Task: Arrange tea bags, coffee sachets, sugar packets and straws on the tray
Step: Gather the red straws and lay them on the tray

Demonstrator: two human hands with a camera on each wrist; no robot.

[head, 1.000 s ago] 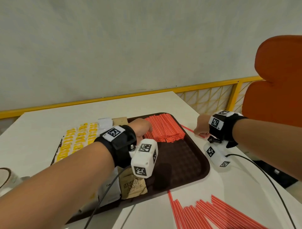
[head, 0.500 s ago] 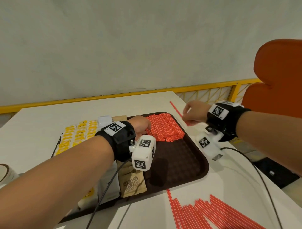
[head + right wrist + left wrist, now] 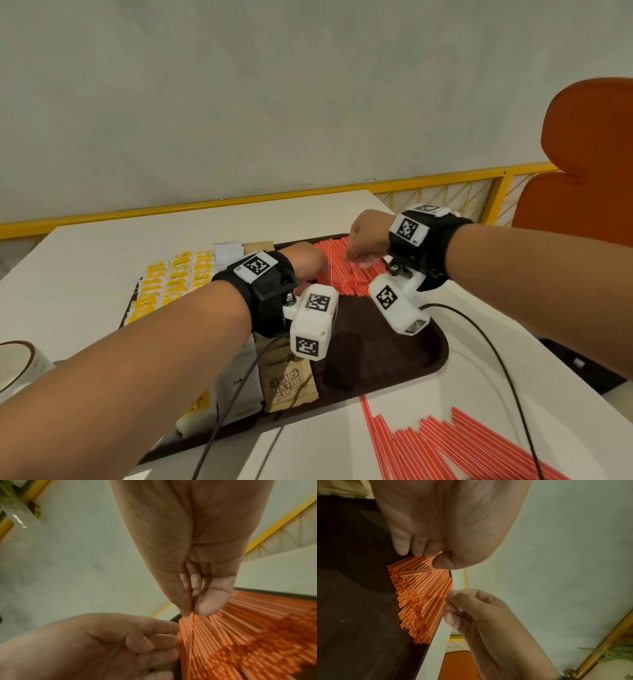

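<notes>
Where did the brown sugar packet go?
In the head view, the brown sugar packet lies at the near edge of the brown tray, toward its left, right beside a white coffee sachet, below the left wrist.

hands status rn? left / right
Left hand: open, straight fingers steadying the straw pile on the tray.
Right hand: pinching a single straw over the pile.

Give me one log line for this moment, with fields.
right hand: pinches one straw | left hand: touches straw pile | tray: more straws off tray
</notes>
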